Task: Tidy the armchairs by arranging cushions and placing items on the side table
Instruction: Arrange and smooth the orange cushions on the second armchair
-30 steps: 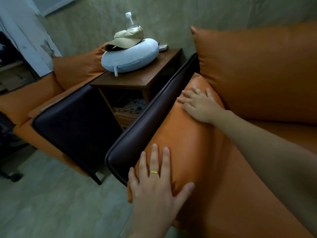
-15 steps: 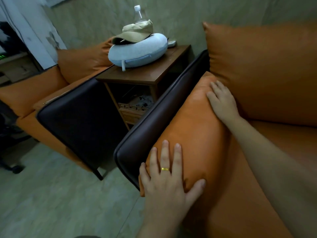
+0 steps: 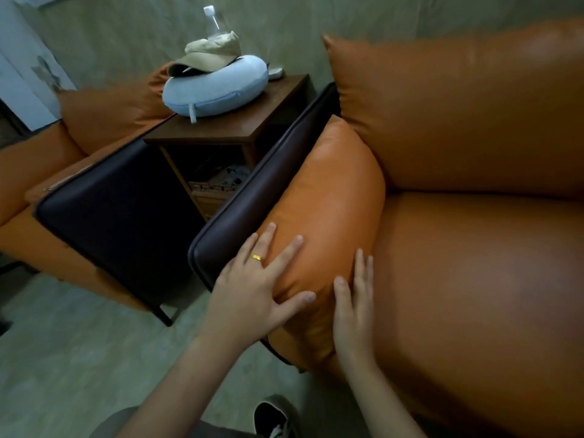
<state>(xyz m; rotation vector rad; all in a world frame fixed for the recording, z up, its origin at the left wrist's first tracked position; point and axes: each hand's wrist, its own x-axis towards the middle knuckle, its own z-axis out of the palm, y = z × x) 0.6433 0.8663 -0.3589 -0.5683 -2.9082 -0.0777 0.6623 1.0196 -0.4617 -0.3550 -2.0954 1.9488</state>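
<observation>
1. A dark wooden side table (image 3: 234, 131) stands on the grey floor (image 3: 63, 358), tucked between two orange armchairs.
2. On the tabletop, a pale blue neck pillow (image 3: 218, 90) sits at the front-left edge.
3. Behind the pillow, at the table's far side, a clear bottle (image 3: 213, 23) rises upright, its base hidden.
4. A small pale object (image 3: 275, 72) lies at the table's back-right corner, too small to identify.
5. Under the tabletop, a lower shelf (image 3: 218, 184) holds dim clutter.

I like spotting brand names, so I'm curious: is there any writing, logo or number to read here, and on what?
No text can be read.
Bottle: no label shows.
Cap: no logo shows.
Printed things on the shelf under the table: too blurred to read.
</observation>
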